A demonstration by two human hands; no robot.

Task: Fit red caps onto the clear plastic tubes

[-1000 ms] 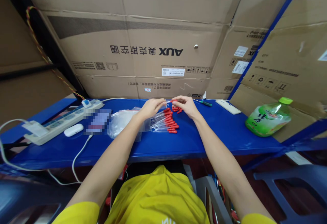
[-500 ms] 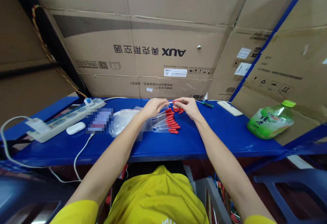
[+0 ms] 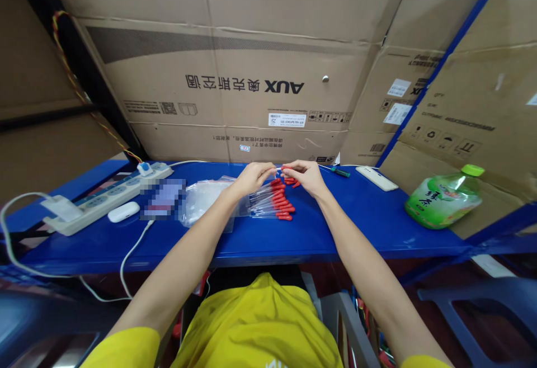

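Near the back of the blue table [image 3: 310, 234], my left hand [image 3: 254, 178] is closed in a pinch on a thin clear dropper tube, mostly hidden by the fingers. My right hand [image 3: 308, 177] pinches a red rubber bulb [image 3: 286, 168] against the tube's end; I cannot tell how far the bulb sits over it. Below the hands lies a row of clear droppers with red bulbs [image 3: 282, 203], their tubes pointing left. Several loose red bulbs [image 3: 290, 180] lie under my right hand. Clear plastic bags [image 3: 201, 200] lie beside my left forearm.
On the left are a power strip [image 3: 111, 194], a white earbud case [image 3: 123, 212] and a blurred phone [image 3: 163, 199] with a cable. At right are a green screwdriver [image 3: 339, 171], a white power bank [image 3: 376, 178] and a green bottle [image 3: 443, 197]. Cardboard [image 3: 235, 55] stands behind.
My right hand has moved slightly left, bringing the red bulb closer to my left fingers and the tube. The objects on the table stay put; the view shifts slightly.
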